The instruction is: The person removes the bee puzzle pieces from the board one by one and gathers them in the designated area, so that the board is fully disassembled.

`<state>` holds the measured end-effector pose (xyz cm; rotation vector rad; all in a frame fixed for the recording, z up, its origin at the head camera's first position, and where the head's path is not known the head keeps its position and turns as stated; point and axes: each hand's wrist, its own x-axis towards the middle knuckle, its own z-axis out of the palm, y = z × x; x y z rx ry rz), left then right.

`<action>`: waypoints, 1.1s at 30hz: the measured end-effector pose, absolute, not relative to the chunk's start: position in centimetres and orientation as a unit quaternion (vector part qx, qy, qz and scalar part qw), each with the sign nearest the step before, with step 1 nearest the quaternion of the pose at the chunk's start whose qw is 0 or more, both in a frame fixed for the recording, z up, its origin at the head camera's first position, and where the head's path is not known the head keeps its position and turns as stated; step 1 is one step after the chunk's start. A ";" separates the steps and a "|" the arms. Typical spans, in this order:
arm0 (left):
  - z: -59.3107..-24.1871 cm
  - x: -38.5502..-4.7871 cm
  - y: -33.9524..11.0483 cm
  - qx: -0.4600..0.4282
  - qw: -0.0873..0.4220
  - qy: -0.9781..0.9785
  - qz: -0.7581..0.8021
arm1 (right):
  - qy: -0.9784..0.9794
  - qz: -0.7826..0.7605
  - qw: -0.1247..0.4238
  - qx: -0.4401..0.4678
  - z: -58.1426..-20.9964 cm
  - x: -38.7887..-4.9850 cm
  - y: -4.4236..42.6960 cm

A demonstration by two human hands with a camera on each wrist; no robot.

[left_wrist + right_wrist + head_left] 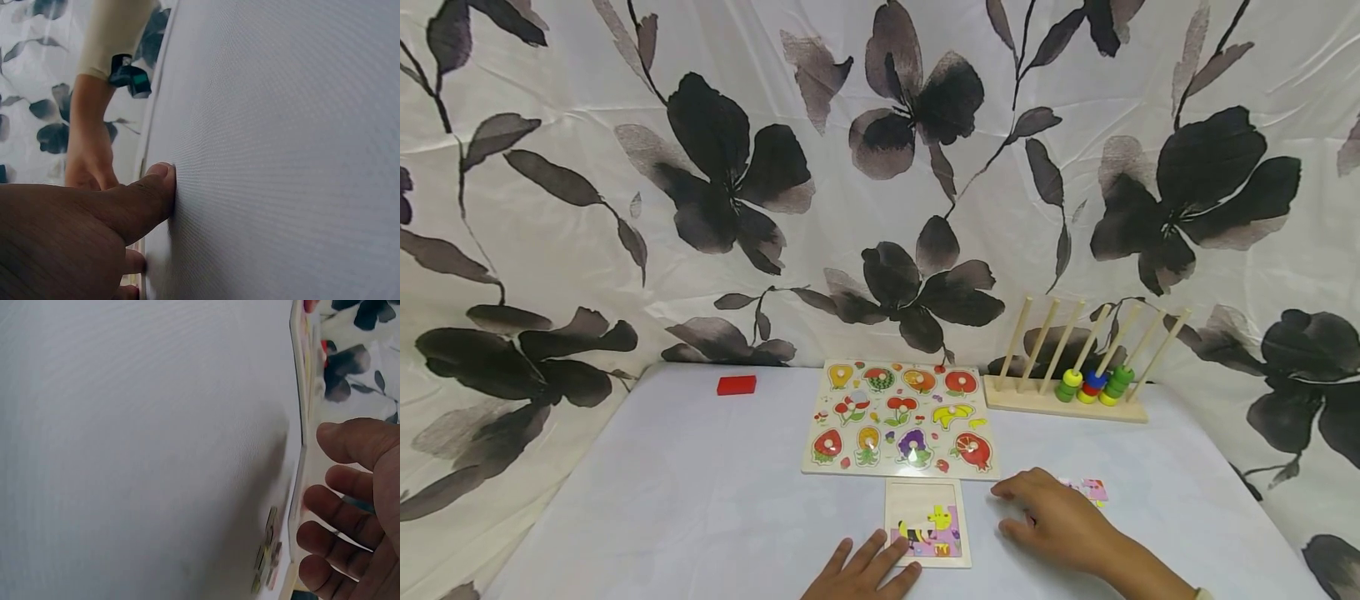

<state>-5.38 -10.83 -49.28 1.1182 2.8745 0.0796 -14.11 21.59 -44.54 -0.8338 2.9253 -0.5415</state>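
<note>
A small framed puzzle tray (965, 533) lies on the table, partly filled with a bee, a yellow figure and purple pieces. My left hand (865, 571) rests with spread fingers at its lower left edge; in the left wrist view the left hand (81, 225) has its thumb against the table. To the right of the tray hovers my right hand (1060, 525), fingers slightly bent and nothing held. Loose puzzle pieces (1096, 490) lie just beyond it, partly covered by the hand. The right wrist view shows the right hand (356, 519) above loose pieces (269, 550).
Behind the small tray lies a fruit puzzle board (891, 419). At the back right stands a wooden peg rack (1015, 398) with coloured rings on some pegs. A red block (737, 385) lies at the back left. A flowered cloth hangs behind the table.
</note>
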 end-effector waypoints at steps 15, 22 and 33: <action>-48.9 -5.4 -10.8 0.355 0.053 0.933 0.025 | 0.936 -0.177 0.031 -0.301 -44.7 -14.0 18.6; -49.0 -5.5 -10.8 0.357 0.048 0.933 0.019 | 0.931 -0.189 0.034 -0.311 -45.1 -14.0 17.6; -49.1 -5.6 -10.8 0.355 0.056 0.933 0.019 | 0.932 -0.183 0.052 -0.309 -45.3 -14.0 16.5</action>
